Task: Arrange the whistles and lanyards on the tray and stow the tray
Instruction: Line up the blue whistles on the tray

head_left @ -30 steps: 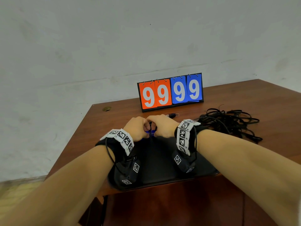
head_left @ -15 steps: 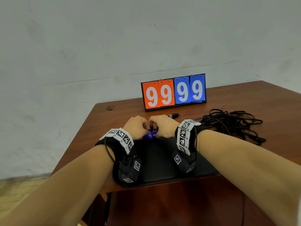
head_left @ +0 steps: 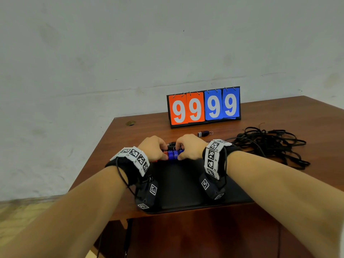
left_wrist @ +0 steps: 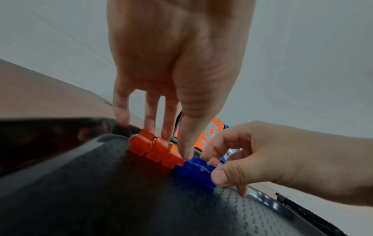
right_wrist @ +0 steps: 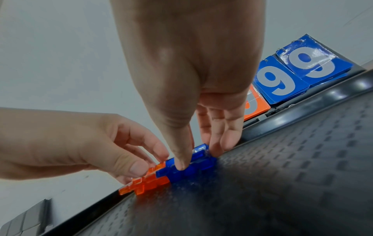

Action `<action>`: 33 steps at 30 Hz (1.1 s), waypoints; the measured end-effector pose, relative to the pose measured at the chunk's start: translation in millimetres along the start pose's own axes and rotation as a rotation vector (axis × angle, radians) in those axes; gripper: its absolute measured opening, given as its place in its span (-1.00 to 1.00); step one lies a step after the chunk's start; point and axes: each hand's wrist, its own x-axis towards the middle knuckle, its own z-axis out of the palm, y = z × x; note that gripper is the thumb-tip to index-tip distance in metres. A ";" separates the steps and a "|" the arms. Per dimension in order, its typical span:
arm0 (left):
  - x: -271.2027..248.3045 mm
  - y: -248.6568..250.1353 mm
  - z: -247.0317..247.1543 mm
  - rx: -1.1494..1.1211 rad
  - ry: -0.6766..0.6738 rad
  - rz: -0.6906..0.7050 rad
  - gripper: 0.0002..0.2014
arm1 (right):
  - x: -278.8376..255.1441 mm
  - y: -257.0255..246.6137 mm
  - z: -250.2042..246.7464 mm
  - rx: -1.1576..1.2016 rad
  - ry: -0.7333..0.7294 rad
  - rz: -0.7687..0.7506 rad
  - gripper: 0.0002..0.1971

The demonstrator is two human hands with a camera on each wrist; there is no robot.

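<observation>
Head view shows both hands meeting at the far edge of the black tray point(head_left: 178, 185), which serves as the landmark. A row of whistles lies just inside that far rim: orange whistles point(left_wrist: 157, 149) on the left part, blue whistles point(left_wrist: 193, 170) touching them on the right. The left hand point(head_left: 154, 150) has its fingertips curled down onto the orange ones, thumb at the seam between the colours. The right hand point(head_left: 189, 148) pinches the blue ones between thumb and fingers. They seem to be squaring the row up.

Beyond the tray's far rim, one dark whistle point(head_left: 204, 134) lies loose on the wooden table point(head_left: 297, 116), in front of the scoreboard point(head_left: 203, 107). To the tray's right, a tangle of black lanyards point(head_left: 270, 144) sits well off it.

Judging by this, the task is perhaps partway: most whistles are lined up, but the stray whistle and all lanyards remain to be placed, and the tray is not yet stowed
</observation>
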 end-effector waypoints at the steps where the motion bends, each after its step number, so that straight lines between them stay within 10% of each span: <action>1: 0.0 -0.4 0.8 0.007 0.001 0.007 -0.59 | 0.9 0.4 0.6 -0.004 0.004 -0.001 -0.62; 33: 13.4 15.3 -12.6 -0.052 0.143 -0.037 -0.84 | -4.0 42.8 -36.4 0.256 0.215 0.141 -0.84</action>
